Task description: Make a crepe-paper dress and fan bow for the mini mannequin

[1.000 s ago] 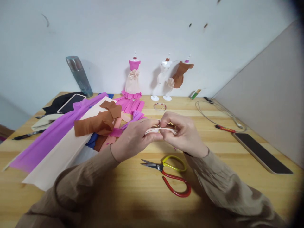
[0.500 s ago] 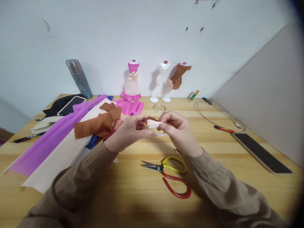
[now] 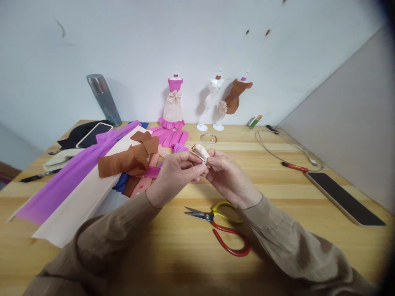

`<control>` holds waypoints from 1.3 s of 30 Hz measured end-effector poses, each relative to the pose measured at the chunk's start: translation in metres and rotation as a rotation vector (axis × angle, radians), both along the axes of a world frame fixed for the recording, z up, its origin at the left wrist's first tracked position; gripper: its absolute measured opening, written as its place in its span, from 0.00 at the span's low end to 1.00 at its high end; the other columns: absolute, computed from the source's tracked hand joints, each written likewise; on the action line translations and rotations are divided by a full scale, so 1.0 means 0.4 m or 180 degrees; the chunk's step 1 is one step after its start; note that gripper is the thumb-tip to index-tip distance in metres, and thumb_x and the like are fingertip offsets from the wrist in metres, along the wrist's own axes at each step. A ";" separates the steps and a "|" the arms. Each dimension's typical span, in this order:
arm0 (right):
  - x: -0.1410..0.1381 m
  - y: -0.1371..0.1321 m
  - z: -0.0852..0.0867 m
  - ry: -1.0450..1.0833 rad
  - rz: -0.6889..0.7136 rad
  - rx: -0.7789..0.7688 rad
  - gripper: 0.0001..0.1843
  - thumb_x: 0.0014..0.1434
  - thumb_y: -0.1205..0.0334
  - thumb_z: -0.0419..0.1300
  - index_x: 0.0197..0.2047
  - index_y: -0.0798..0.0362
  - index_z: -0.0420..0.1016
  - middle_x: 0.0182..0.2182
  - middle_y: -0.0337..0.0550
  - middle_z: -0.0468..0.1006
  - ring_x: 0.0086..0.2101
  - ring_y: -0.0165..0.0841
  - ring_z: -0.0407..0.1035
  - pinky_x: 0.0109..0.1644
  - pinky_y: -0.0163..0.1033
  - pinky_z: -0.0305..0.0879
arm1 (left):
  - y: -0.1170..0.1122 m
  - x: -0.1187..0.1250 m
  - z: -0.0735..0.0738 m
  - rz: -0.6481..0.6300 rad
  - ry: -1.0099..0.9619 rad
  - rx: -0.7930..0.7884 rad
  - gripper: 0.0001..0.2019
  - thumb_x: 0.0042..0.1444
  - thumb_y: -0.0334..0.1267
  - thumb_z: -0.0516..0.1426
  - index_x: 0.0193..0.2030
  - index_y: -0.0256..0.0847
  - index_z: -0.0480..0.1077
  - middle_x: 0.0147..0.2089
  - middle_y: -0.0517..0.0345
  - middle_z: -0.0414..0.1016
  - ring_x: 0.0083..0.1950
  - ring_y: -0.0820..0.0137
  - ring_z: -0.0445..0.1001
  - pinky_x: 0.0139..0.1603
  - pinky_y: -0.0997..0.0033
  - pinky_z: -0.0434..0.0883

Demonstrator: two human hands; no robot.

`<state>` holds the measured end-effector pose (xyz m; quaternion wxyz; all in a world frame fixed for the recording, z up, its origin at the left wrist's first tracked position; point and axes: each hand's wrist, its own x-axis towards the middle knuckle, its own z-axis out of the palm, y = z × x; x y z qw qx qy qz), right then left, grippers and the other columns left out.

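Both hands meet over the middle of the table, pinching a small gathered piece of cream crepe paper [image 3: 201, 152]. My left hand [image 3: 177, 172] holds its lower left side between thumb and fingers. From the right, my right hand [image 3: 230, 174] grips the same piece, and a pleated edge shows beside its fingertips. Some of the paper is hidden by the fingers. Below the hands lie scissors [image 3: 208, 216] with one yellow and one red handle, blades slightly apart and pointing left.
Sheets of purple paper [image 3: 61, 193], cream paper [image 3: 77, 205] and brown paper [image 3: 123, 161] pile up at left. Small dress forms [image 3: 175, 102] stand by the wall near a leaning flask [image 3: 106, 102]. A phone [image 3: 345, 199] and cable [image 3: 262, 146] lie at right.
The cream paper has turned from lying level to tilting upward, its gathered edge now at the right fingers. My hands have come closer together, and the view has shifted slightly.
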<state>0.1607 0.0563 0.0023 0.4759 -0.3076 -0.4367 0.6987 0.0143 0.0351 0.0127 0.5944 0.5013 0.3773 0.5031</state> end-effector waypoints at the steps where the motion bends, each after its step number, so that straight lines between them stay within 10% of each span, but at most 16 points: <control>1: -0.002 -0.001 -0.001 -0.0005 -0.0005 0.0025 0.08 0.44 0.63 0.65 0.22 0.53 0.69 0.16 0.34 0.69 0.20 0.29 0.65 0.29 0.38 0.68 | -0.001 0.001 0.001 0.0016 0.0023 0.0020 0.05 0.47 0.31 0.63 0.29 0.33 0.71 0.27 0.57 0.76 0.26 0.76 0.72 0.28 0.75 0.71; 19: -0.009 0.001 -0.031 -0.1398 -0.1236 0.1874 0.05 0.53 0.65 0.61 0.28 0.52 0.68 0.23 0.34 0.68 0.24 0.26 0.61 0.29 0.34 0.59 | -0.044 0.029 -0.005 0.0626 0.0544 -0.0051 0.13 0.53 0.38 0.57 0.20 0.37 0.66 0.15 0.66 0.61 0.20 0.79 0.60 0.24 0.77 0.59; 39: 0.035 0.022 -0.010 -0.2298 -0.1100 0.3388 0.04 0.59 0.68 0.60 0.32 0.51 0.73 0.26 0.39 0.72 0.27 0.30 0.64 0.32 0.38 0.60 | -0.026 0.013 -0.009 0.0354 0.0188 -0.0229 0.16 0.54 0.39 0.58 0.19 0.38 0.61 0.13 0.65 0.59 0.18 0.80 0.56 0.23 0.75 0.53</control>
